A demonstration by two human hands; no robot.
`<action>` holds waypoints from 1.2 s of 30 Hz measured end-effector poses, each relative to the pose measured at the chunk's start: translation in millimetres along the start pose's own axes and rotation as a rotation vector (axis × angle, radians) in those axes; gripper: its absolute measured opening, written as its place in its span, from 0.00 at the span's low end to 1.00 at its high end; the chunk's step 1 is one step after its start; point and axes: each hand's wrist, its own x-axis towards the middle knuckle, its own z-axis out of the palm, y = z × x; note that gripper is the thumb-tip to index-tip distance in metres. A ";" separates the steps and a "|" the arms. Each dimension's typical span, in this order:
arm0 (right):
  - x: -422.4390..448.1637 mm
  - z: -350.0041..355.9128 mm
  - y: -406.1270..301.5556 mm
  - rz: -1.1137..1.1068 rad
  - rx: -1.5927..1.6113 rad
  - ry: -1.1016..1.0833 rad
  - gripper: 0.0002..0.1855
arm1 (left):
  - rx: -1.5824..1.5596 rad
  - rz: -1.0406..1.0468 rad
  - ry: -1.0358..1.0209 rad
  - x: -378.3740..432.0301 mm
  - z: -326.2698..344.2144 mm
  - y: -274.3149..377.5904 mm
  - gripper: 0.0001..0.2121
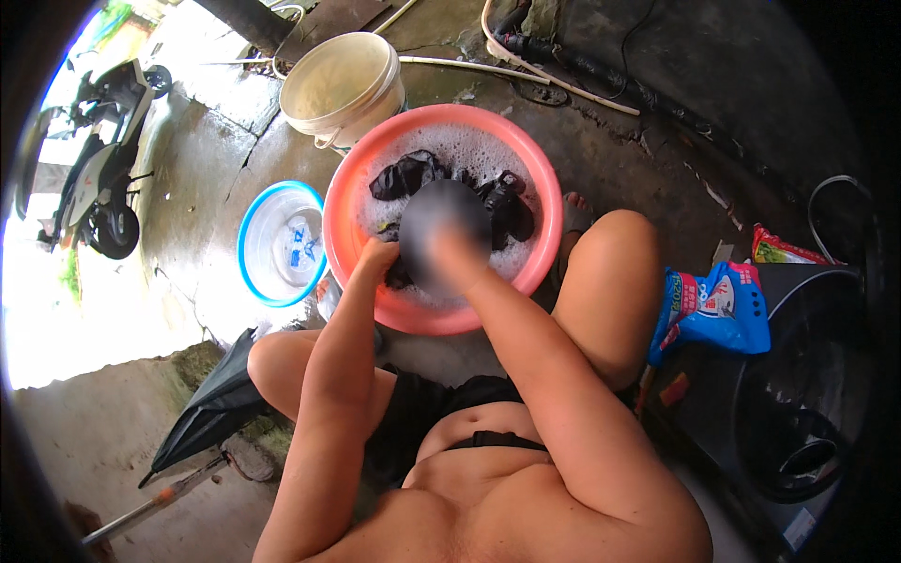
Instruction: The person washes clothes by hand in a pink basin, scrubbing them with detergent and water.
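Note:
A pink plastic basin [543,165] stands on the wet floor between my bent knees. Inside it, black wet clothes [510,211] lie in water covered with white suds [468,144]. My left hand [381,255], at the basin's near left side, is closed on black cloth that shows above and below it; its fingertips are out of sight. Over the middle of the basin, my right hand [445,243] reaches in among the clothes. A blurred oval covers it and the cloth around it, so its grip cannot be made out.
Left of the basin is a clear tub [246,246] with a blue rim. A cream bucket [338,84] stands behind. To my right lies a blue detergent bag [732,317]. A folded black umbrella [204,408] and a scooter [105,169] are on the left; a pipe [479,67] crosses the floor.

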 end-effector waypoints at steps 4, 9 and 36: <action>10.0 14.7 10.1 -0.026 0.135 0.130 0.17 | -0.177 -0.002 -0.008 -1.4 -6.6 2.7 0.16; -3.9 -21.6 -16.0 -0.027 0.448 0.145 0.17 | 0.070 0.119 0.175 -66.3 -49.8 59.3 0.15; -56.5 -69.6 -127.8 -0.368 0.543 0.800 0.20 | -1.114 0.701 -0.039 -132.2 50.4 69.8 0.20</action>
